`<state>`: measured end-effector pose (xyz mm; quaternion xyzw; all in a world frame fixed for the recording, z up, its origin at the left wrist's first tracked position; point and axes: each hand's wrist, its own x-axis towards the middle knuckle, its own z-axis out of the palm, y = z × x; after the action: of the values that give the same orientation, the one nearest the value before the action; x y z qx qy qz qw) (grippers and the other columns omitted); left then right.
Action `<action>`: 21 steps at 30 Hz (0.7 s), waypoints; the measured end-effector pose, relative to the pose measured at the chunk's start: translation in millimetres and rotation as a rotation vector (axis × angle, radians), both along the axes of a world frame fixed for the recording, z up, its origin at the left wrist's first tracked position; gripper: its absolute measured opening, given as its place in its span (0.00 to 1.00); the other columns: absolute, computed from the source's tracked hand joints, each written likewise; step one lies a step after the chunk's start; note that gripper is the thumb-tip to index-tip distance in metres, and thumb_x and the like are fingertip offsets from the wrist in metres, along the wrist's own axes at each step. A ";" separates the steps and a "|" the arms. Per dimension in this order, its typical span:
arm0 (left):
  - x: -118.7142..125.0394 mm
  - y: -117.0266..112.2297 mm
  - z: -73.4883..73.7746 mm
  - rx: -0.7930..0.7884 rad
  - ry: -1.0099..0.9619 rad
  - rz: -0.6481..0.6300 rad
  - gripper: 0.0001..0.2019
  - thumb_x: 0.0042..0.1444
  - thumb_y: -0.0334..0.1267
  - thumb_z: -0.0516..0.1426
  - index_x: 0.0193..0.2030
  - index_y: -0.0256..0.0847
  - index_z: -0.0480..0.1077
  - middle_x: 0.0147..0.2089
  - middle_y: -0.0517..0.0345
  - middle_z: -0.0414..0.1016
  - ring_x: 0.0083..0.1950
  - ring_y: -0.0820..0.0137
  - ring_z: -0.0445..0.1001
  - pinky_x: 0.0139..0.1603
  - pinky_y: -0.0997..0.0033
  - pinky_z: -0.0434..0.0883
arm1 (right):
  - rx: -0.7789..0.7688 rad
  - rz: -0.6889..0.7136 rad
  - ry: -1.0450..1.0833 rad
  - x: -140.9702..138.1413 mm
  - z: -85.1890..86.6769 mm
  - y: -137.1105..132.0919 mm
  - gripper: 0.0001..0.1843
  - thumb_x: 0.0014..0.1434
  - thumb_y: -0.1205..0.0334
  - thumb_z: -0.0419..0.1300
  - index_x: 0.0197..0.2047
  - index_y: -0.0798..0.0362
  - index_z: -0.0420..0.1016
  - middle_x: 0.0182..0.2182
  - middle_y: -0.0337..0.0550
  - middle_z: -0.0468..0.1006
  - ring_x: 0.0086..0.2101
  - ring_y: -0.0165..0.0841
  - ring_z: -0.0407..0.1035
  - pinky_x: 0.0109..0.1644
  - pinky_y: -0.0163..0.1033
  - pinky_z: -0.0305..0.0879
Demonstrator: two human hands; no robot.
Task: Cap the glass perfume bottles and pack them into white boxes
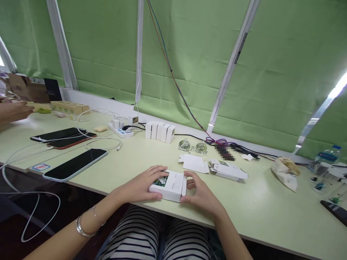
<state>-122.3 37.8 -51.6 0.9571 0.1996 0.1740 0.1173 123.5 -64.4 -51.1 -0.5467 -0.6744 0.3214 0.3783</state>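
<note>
Well, far-left hand (15, 111): another person's, cut off by the edge.
Left hand (143, 185): grips the white box (174, 185), hiding some of its picture.
White box: near the front of the table (260, 206); likely light, stiff, easy to dent; sides best to hold.
Right hand (201, 193): pinches the right end; some fingertips hidden.

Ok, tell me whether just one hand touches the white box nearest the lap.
No: the left hand holds the box while the right hand touches its right end.

Fine print (175, 186) on the white box (169, 188) illegibly small
</note>
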 end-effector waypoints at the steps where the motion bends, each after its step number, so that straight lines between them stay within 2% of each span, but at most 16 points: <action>1: 0.0 0.1 0.2 -0.002 -0.004 -0.003 0.31 0.52 0.50 0.59 0.61 0.46 0.57 0.66 0.49 0.53 0.66 0.55 0.50 0.63 0.53 0.55 | 0.003 -0.002 0.009 -0.3 1.2 -0.4 0.41 0.42 0.55 0.69 0.56 0.50 0.55 0.56 0.48 0.61 0.48 0.36 0.64 0.52 0.44 0.62; 6: 0.3 -0.2 0.6 -0.017 -0.006 -0.013 0.31 0.52 0.50 0.58 0.61 0.46 0.56 0.66 0.49 0.53 0.66 0.55 0.50 0.63 0.53 0.55 | 0.005 -0.007 0.025 -0.7 3.1 -1.5 0.38 0.45 0.54 0.67 0.55 0.50 0.55 0.56 0.47 0.62 0.47 0.35 0.64 0.51 0.44 0.62; 15: 0.0 -0.4 1.7 -0.004 -0.017 -0.027 0.30 0.52 0.49 0.59 0.61 0.46 0.57 0.65 0.49 0.54 0.66 0.55 0.51 0.63 0.52 0.55 | -0.006 -0.024 0.003 -2.6 2.2 -0.8 0.38 0.43 0.52 0.68 0.54 0.50 0.57 0.54 0.47 0.63 0.47 0.36 0.65 0.51 0.45 0.62; 18: -0.2 -0.3 1.9 -0.004 -0.004 -0.019 0.30 0.52 0.48 0.59 0.61 0.46 0.57 0.65 0.49 0.54 0.66 0.56 0.51 0.63 0.53 0.55 | -0.024 -0.025 0.051 -2.6 1.7 -1.1 0.41 0.41 0.53 0.69 0.55 0.51 0.55 0.53 0.48 0.63 0.48 0.37 0.64 0.54 0.45 0.60; 21: -0.1 0.5 0.5 0.003 -0.007 -0.014 0.31 0.52 0.48 0.59 0.61 0.46 0.57 0.65 0.49 0.54 0.66 0.56 0.51 0.63 0.53 0.55 | -0.088 0.008 0.193 -1.3 1.8 -1.9 0.47 0.40 0.53 0.70 0.57 0.49 0.49 0.52 0.48 0.60 0.50 0.36 0.64 0.56 0.44 0.60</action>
<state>-122.4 38.3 -51.1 0.9580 0.1922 0.1769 0.1179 122.1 -66.3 -49.2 -0.5266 -0.6222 0.4032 0.4159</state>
